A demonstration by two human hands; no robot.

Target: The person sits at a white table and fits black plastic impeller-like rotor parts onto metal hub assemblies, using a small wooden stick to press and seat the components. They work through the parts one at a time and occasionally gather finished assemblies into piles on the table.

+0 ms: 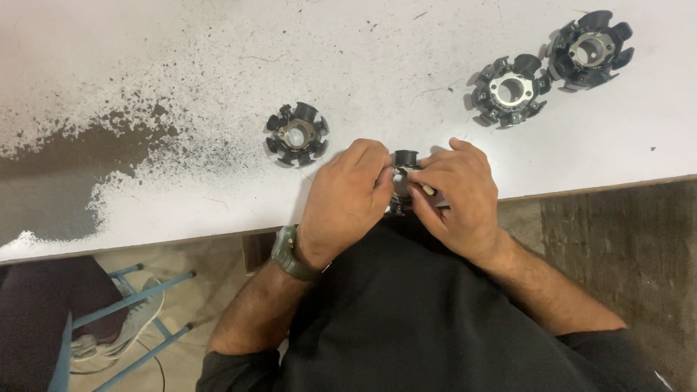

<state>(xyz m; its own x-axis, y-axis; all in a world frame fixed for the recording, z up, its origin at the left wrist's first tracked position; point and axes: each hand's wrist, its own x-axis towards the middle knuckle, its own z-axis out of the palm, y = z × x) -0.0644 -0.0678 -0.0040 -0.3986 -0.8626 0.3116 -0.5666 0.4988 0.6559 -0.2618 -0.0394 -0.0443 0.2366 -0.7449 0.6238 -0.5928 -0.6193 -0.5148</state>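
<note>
My left hand and my right hand are closed together around a black toothed stator core at the near edge of the white table. Only the core's top shows between my fingers. My right fingers also pinch a small light-coloured piece against it. A dark watch sits on my left wrist.
A similar black stator core lies on the table left of my hands. Two more stator cores rest at the far right. The table's paint is worn dark at the left. Another person's shoe and a blue stool frame are below left.
</note>
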